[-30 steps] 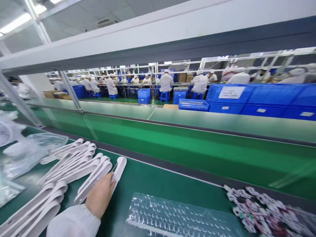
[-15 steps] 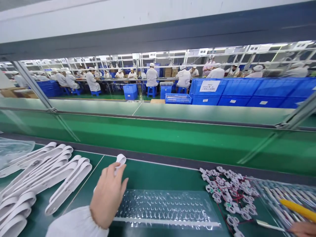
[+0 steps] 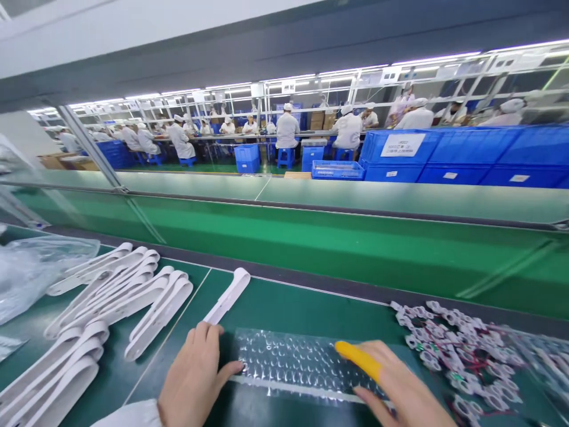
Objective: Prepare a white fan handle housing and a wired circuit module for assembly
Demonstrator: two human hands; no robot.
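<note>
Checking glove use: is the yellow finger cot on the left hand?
No, the yellow finger cot sits on a finger of the right hand; the left hand is bare.

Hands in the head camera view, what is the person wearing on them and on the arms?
The left hand is bare, with a white sleeve gathered at the wrist. The right hand is bare too, apart from a yellow finger cot over one finger; its sleeve is out of view.
</note>
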